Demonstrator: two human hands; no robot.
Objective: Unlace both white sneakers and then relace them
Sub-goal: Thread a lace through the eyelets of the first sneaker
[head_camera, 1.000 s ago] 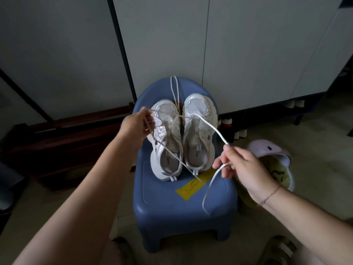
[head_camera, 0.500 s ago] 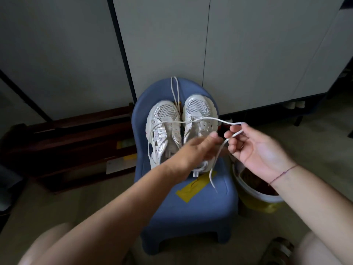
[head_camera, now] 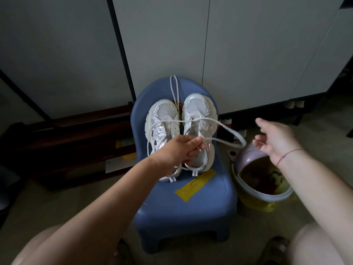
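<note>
White sneakers (head_camera: 197, 111), mesh-toed with silvery overlays, side by side and close together on the seat of a blue plastic chair (head_camera: 191, 207), toes toward 12 o'clock, heels toward 6.

Behind, from 10 to 2 o'clock, tall grey cabinet doors (head_camera: 248, 54). Low dark wooden frame (head_camera: 76, 131) at 9 o'clock of the chair.

At 3 o'clock of the chair, just beside the seat, a round bin (head_camera: 267, 197) with pale rim and yellow body. Lilac swing lid (head_camera: 248, 155) tilted up at the far side, mouth exposed. Inside, a yellowish lining and dark brownish refuse, too dim to identify.

Left hand (head_camera: 177, 150) over the heel ends of the sneakers, thumb and curled fingers pinching a white lace (head_camera: 231, 131). Lace running from the eyelets across both tongues, out toward 3 o'clock in a long flat loop, then back to the pinch.

Right hand (head_camera: 275, 138) above the bin lid, blurred, fingers loosely spread, gripping nothing. Far end of the loop just beside its fingertips, contact not discernible.

Second white lace (head_camera: 174, 88) looped up against the chair back at 12 o'clock, strands dropping between the toes. Strip of yellow tape (head_camera: 194, 184) on the seat at 6 o'clock of the sneakers. Thin red thread bracelet (head_camera: 288, 154) round the right wrist.
</note>
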